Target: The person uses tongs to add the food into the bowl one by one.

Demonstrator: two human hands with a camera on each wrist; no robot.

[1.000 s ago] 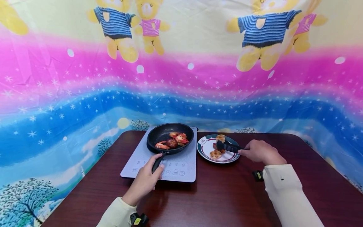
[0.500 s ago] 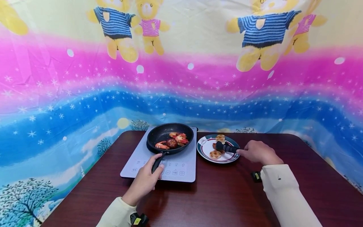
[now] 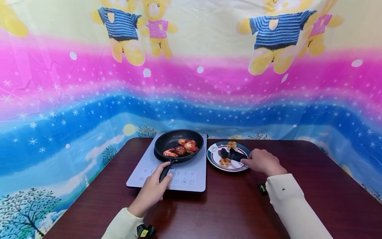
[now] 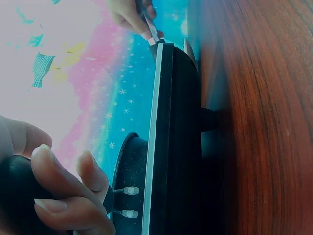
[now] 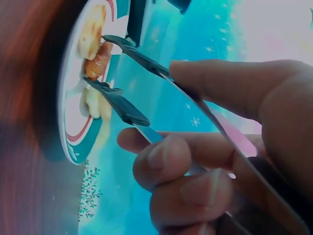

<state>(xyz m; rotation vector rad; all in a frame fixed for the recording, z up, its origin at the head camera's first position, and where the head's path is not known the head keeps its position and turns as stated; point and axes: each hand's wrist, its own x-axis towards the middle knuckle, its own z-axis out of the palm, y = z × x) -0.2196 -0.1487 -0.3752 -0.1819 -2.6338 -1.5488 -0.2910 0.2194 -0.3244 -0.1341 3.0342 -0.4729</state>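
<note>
My left hand [image 3: 152, 189] grips the black handle [image 3: 165, 172] of a frying pan [image 3: 165, 142], its fingers curled round it. In the pan lie a shrimp [image 3: 170, 153], a scored brown mushroom [image 3: 180, 151] and more reddish food [image 3: 190, 145]. My right hand [image 3: 264, 162] holds tongs [image 3: 235, 156] with black tips, low over a plate [image 3: 214, 158] with a green and red rim. In the right wrist view, the tips stand apart on either side of a glossy brown piece of food [image 5: 98, 63]. Two browned round slices [image 3: 231, 145] lie on the plate, one beyond the tongs, one nearer.
Under the pan is a white induction cooktop [image 3: 138, 171] with touch buttons along its front. Plate and cooktop stand side by side on a dark wooden table [image 3: 226, 205]. A printed bear curtain [image 3: 191, 83] hangs behind and beside the table.
My right hand has moved left with the tongs, whose tips now reach further across the plate and look more spread. The left hand and the pan have stayed still.
</note>
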